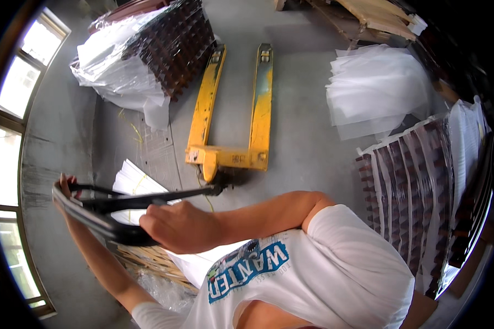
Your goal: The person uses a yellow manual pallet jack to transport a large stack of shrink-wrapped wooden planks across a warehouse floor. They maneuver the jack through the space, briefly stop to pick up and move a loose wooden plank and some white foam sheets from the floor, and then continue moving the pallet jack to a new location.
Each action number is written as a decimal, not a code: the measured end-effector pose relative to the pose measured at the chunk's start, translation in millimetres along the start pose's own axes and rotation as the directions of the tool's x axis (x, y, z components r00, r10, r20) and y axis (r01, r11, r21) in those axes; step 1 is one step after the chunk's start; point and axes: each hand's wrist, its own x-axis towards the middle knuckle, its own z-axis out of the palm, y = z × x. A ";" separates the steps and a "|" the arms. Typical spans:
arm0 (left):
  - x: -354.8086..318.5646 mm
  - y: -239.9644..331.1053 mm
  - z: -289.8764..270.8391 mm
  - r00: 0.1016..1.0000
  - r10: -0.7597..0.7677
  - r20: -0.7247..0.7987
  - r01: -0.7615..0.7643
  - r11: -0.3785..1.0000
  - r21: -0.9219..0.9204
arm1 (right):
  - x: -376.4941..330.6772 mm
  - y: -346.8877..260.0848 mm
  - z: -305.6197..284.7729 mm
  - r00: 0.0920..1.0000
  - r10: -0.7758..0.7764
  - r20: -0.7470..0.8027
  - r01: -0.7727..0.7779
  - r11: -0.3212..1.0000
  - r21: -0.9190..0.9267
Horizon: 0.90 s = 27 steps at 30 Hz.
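Observation:
A yellow pallet jack (pixel 239 156) with worn paint stands on the grey floor, its two forks pointing away from me and carrying nothing. Its black handle (pixel 107 216) is swung to my left and ends in a loop. My right hand (pixel 178 226) is closed round the near end of the loop. At the far end of the loop, my left hand (pixel 67 186) has its fingers curled over the bar, partly hidden by it.
A plastic-wrapped stack of dark brown slatted pieces (pixel 173 46) sits beside the left fork. Another wrapped stack (pixel 409 181) stands at right, below white foam sheets (pixel 376 88). White sheets (pixel 134 183) and wooden strips (pixel 153 263) lie near the handle. Windows (pixel 8 159) line the left wall.

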 end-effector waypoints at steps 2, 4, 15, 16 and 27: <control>26.3 22.4 37.7 0.998 0.025 0.051 -0.026 1.000 0.018 | 8.0 16.8 -3.6 1.000 0.023 -0.008 -0.023 0.999 -0.028; 53.4 32.9 60.5 0.995 0.034 0.096 -0.036 0.999 0.028 | 19.3 35.2 -4.1 0.999 0.032 -0.002 -0.031 0.993 0.112; 124.0 122.6 229.3 0.897 0.170 0.408 -0.149 0.985 -0.082 | 59.5 146.3 -49.8 0.996 0.072 -0.047 -0.071 0.997 0.030; 119.7 135.1 249.9 0.866 0.223 0.448 -0.193 0.975 -0.111 | 63.3 158.8 -57.5 0.995 0.076 -0.068 -0.076 0.997 0.004; 181.8 204.8 445.6 0.805 0.320 0.500 -0.301 0.946 -0.120 | 90.3 261.2 -178.6 0.790 0.596 0.146 -0.571 0.801 -0.182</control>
